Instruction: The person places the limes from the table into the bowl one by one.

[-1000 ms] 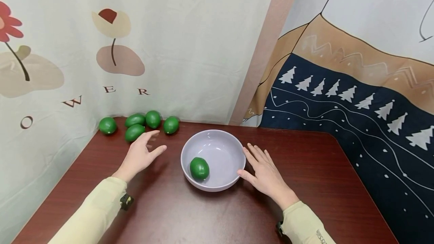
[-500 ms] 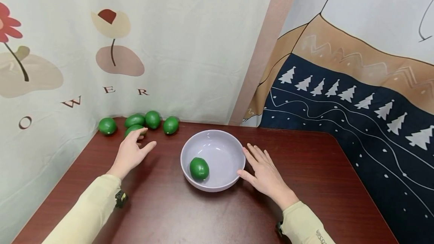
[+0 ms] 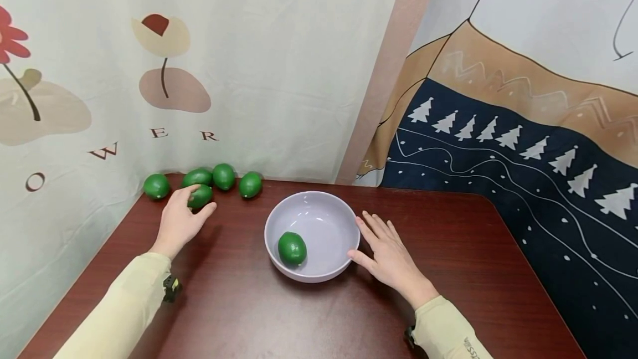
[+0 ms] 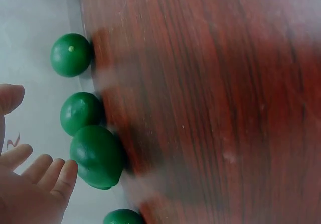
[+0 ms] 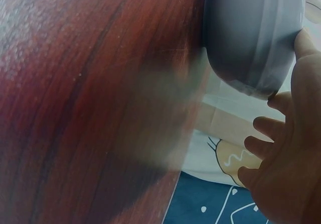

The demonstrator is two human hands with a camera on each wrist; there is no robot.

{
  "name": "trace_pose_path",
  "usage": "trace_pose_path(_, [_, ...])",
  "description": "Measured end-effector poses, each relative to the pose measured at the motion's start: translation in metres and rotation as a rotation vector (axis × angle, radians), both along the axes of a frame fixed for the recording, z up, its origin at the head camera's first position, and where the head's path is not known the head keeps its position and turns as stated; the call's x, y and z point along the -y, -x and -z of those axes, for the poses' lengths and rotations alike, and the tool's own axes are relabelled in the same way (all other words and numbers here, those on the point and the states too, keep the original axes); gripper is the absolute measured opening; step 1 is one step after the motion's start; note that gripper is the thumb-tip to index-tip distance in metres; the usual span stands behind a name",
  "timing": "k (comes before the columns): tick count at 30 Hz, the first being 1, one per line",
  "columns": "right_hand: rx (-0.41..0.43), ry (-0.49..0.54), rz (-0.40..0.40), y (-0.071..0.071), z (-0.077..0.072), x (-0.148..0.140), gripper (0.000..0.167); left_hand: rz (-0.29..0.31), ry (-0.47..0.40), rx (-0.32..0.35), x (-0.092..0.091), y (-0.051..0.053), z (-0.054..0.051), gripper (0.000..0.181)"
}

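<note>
A pale lilac bowl [image 3: 331, 237] stands mid-table, with one green lime [image 3: 292, 248] inside at its left. My right hand [image 3: 391, 256] lies against the bowl's right side, fingers extended; in the right wrist view its thumb and a fingertip touch the bowl [image 5: 246, 33]. At the back left, my left hand [image 3: 178, 223] reaches over the nearest lime [image 3: 201, 196] of a group, thumb and fingers spread apart. In the left wrist view that hand [image 4: 37, 189] holds nothing, its palm facing the limes [image 4: 98, 156]. Whether a fingertip touches a lime, I cannot tell.
More limes sit along the back edge: one at the far left [image 3: 157, 186], two behind the nearest one, and another to the right [image 3: 250, 185]. A pale curtain [image 3: 279, 98] hangs right behind the dark red wooden table [image 3: 309, 320]; a patterned navy cloth [image 3: 448, 165] hangs at right.
My left hand has moved left from beside the limes and come over the nearest one. The right hand stays at the bowl, and the bowl and its lime have not moved.
</note>
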State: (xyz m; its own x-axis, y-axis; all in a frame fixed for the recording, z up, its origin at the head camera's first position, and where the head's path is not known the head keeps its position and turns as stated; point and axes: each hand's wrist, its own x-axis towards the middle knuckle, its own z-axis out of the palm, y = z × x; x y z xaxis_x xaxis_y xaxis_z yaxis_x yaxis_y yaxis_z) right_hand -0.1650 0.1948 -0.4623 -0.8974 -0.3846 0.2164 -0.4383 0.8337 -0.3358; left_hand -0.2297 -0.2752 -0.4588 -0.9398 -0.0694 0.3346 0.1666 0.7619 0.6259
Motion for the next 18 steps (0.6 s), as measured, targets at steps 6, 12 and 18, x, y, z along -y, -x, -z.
trace_pose_path(6, [0.001,0.000,0.001,0.000,-0.001,0.000,0.080,-0.026,0.001,-0.009,0.006,0.005,0.001,0.063])
trace_pose_path(12, [0.007,-0.003,0.000,-0.001,-0.002,0.000,0.080,-0.051,-0.003,-0.002,0.010,0.010,0.001,0.064])
trace_pose_path(18, [0.006,0.001,-0.001,-0.001,-0.003,0.000,0.080,-0.057,0.007,0.017,0.015,0.016,0.001,0.064])
